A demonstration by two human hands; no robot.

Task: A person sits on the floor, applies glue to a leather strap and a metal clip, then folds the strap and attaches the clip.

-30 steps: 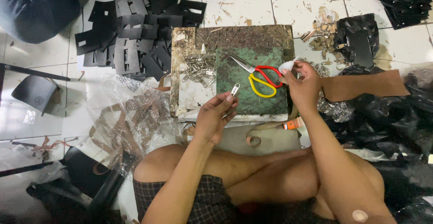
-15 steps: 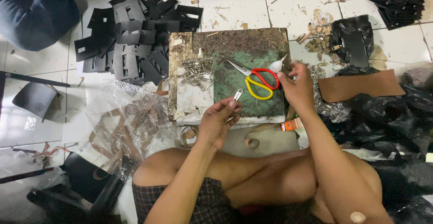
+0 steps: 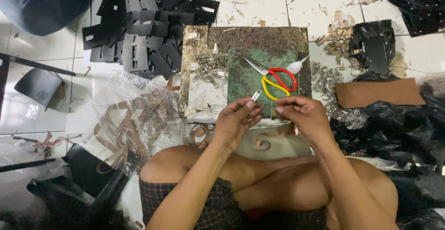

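My left hand point(image 3: 237, 120) pinches a small silver metal clip point(image 3: 255, 94) upright between thumb and fingers, over the near edge of a worn wooden board point(image 3: 199, 91). My right hand point(image 3: 302, 114) is close beside it, fingers curled together around something small that I cannot make out. Just beyond both hands, scissors with red and yellow handles point(image 3: 273, 76) lie on a green cutting mat point(image 3: 241, 79). A pile of silver metal clips point(image 3: 211, 68) rests on the board to the left. A small white squeeze bottle point(image 3: 295, 65) lies by the mat's right edge.
Black cut pieces point(image 3: 139, 31) are heaped at the far left, more black pieces point(image 3: 419, 5) at far right. A clear plastic bag of brown strips point(image 3: 134, 119) lies left of my knee. A brown sheet point(image 3: 378, 93) and black plastic bags point(image 3: 398, 132) sit at right.
My right hand left the spot by the scissors' handles and came back toward me, meeting my left hand. The left hand kept the metal clip.
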